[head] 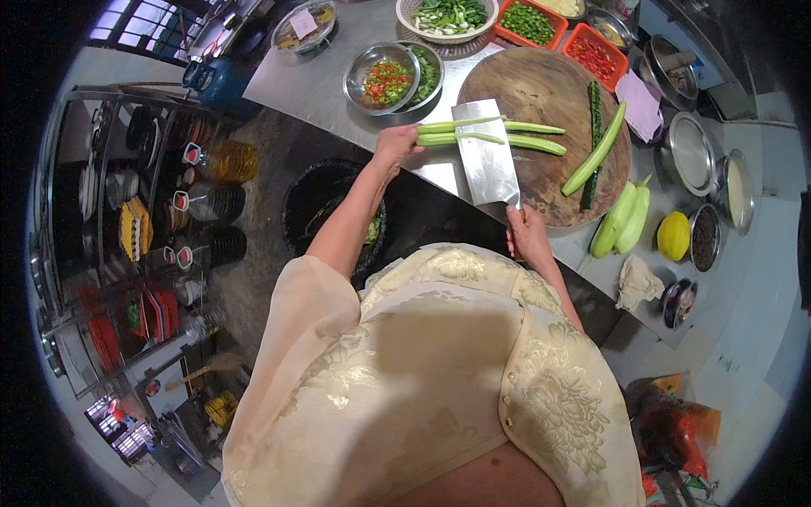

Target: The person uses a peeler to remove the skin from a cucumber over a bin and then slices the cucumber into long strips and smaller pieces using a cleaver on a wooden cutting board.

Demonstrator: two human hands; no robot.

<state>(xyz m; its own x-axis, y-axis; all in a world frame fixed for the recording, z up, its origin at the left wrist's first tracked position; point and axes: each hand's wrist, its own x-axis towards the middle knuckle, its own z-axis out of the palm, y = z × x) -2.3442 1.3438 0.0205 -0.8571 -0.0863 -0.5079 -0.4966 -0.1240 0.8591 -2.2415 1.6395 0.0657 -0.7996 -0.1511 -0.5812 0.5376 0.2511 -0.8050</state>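
Observation:
My left hand (396, 149) grips the left ends of long, pale green cut vegetable strips (536, 144), out past the edge of a round wooden chopping board (507, 76). Around the wooden handle of a broad cleaver, my right hand (527, 232) is closed near the board's front edge. The cleaver's blade (488, 166) crosses the strips at the board's left side, with strip parts showing on both sides of it. Whether the blade has cut between them is hard to tell. Further right on the board, a pale green length (595, 152) lies across a dark green cucumber-like length (590, 184).
Two pale green whole vegetables (613, 218) and a yellow round fruit (673, 236) lie right of the board. Behind it stand orange baskets of chopped red pepper (590, 58) and green pieces (527, 23). Chopped peppers fill a steel bowl (386, 82) at left. A black bin (298, 209) stands below.

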